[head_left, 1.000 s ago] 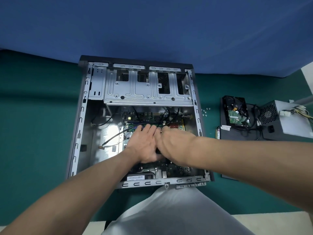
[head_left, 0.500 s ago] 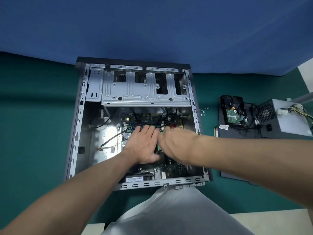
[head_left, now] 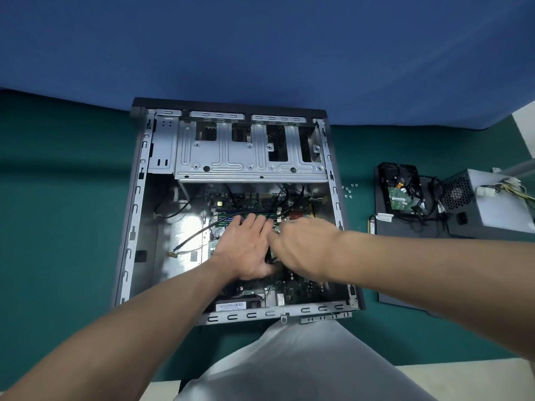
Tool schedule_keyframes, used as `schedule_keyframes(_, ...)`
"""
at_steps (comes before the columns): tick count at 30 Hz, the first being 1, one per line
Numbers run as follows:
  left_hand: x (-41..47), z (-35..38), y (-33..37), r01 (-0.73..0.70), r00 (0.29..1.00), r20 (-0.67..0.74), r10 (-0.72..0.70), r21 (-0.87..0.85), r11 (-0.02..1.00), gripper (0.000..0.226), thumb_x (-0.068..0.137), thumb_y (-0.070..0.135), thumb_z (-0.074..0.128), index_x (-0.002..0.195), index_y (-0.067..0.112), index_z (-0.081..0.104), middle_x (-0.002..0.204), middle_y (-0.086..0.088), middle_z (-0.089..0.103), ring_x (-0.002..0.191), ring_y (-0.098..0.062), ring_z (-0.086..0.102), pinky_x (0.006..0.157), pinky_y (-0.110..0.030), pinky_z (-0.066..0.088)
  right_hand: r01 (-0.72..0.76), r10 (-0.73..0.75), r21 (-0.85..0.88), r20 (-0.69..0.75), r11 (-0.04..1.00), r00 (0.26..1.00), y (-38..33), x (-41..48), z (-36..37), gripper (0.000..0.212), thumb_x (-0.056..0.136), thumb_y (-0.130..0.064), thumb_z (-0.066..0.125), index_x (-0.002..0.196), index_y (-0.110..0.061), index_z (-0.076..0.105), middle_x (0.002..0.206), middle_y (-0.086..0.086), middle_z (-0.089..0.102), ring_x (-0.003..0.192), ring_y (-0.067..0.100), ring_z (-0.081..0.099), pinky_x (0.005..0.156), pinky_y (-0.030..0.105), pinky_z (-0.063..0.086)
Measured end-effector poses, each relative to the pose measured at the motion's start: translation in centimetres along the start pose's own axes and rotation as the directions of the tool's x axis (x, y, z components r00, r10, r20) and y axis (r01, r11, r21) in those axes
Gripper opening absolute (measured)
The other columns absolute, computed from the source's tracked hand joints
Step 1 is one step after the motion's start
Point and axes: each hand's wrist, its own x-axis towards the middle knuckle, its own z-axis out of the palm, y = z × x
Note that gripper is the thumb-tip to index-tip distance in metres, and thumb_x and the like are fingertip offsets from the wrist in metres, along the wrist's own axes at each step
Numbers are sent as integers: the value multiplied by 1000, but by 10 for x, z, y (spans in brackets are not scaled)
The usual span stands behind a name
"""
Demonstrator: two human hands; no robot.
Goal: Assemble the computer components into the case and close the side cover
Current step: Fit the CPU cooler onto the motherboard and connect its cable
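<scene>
Right hand [head_left: 304,250] gets nudged slightly, grip lost in blur; left hand [head_left: 246,251] is laid flat. Motherboard [head_left: 299,287] underneath could get cracked if pressed unevenly.

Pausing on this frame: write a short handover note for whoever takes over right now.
Left hand: fingers straight, flat on the motherboard inside the open case.
Right hand: beside it, blurred, grip unclear.
Done: motherboard is in the case.
Left: hard drive, lying on a dark panel, and power supply wait right of the case. Loose screws lie beside it. Cover not on.
</scene>
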Motion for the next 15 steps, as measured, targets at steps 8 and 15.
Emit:
schedule_keyframes(8,-1,-1,-1,-10,1000,6,9,19,1000,90,76,76,32,135,8,35,124,-10,47,110,-27,43,89,-45,35,-360,386,523,63,772,920,3,6,11,13,92,-17,48,80,-14,45,69,4,43,71,25,45,62,30,39)
schedule_keyframes(15,-1,-1,0,-8,1000,12,8,1,1000,86,80,71,31,139,9,29,126,-10,43,112,-26,41,92,-45,33,28,-36,-115,-69,993,997,-1,-4,11,29,97,-11,36,123,-2,45,97,12,58,66,21,42,54,34,33)
